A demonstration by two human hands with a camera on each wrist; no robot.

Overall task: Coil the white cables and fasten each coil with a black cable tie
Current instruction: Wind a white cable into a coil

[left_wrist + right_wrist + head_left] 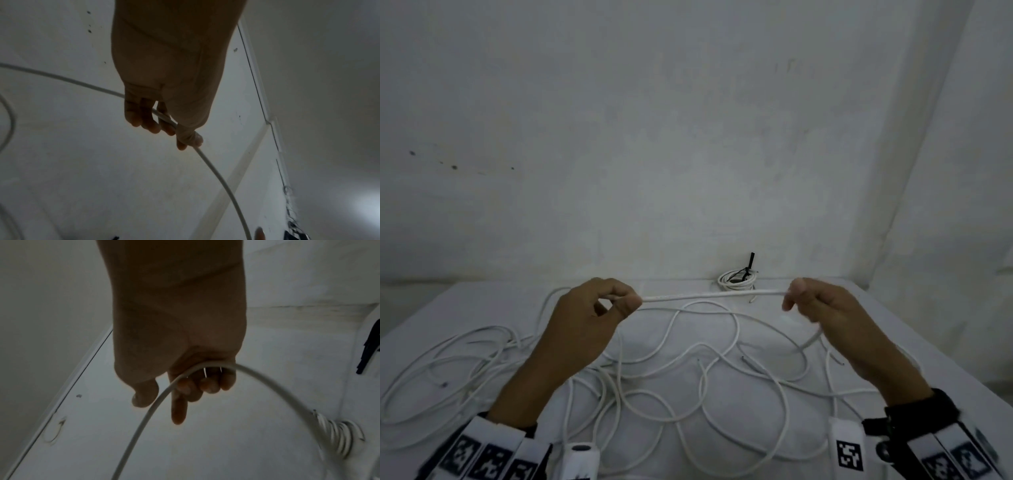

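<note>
Plainly, both hands are raised above the white table point(722, 394) in the lower half of the head view, with a thin white round cable point(709, 295) stretched nearly level between them. At lower centre-left of the frame, the left hand point(589, 318) pinches the cable between thumb and forefinger, the other fingers curled; the left wrist view shows the same white strand point(216, 170) running under the curled fingertips point(153, 128) and out toward the lower right of that frame. At lower centre-right, the right hand point(822, 308) grasps the other end of the level stretch, and the cable bends down out of the fist toward the table. In the right wrist view the cable point(156, 402) loops over the curled fingers point(207, 384) while the forefinger points downward. Beneath the hands, a loose tangle of more white cables point(671, 370) sprawls across the table, spreading to the lower left edge of the frame. Just above the stretched strand, at the table's far edge by the pale wall point(654, 137), lies a small finished coil of white cable point(736, 281) bound with a black cable tie point(747, 269) whose tail sticks upright. The same coil point(337, 438) appears blurred at the lower right of the right wrist view.
</note>
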